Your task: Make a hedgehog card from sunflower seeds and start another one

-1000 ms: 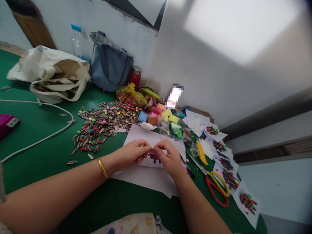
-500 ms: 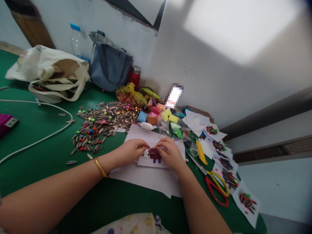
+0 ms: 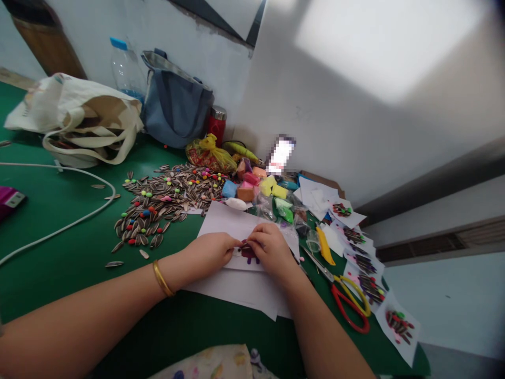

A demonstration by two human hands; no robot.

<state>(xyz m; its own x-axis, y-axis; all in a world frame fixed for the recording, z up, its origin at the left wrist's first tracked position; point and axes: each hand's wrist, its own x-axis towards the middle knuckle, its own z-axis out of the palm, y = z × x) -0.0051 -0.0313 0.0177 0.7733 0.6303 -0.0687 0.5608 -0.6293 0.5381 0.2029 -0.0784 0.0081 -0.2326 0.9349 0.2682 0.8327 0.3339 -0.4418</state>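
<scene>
My left hand [image 3: 209, 252] and my right hand [image 3: 269, 248] meet over a small white card [image 3: 246, 263] that bears a purple clay figure [image 3: 249, 252] with a white head. Both hands have their fingers curled and pinched against the figure, pressing on it. The card lies on larger white paper sheets [image 3: 236, 287] on the green table [image 3: 71, 237]. A gold bangle [image 3: 162, 279] sits on my left wrist. My fingers hide much of the figure.
A heap of sunflower seeds with coloured clay beads [image 3: 165, 202] lies left of the paper. Coloured clay blocks [image 3: 256, 187], red-and-yellow scissors [image 3: 349, 300], a yellow tool [image 3: 324, 246] and finished seed cards [image 3: 363, 263] sit to the right. Bags [image 3: 173, 105], a bottle [image 3: 124, 68], a white cable [image 3: 79, 218].
My hands have lowered from holding the figure up to pressing it onto the card, then closed tighter over it. The view has shifted slightly.
</scene>
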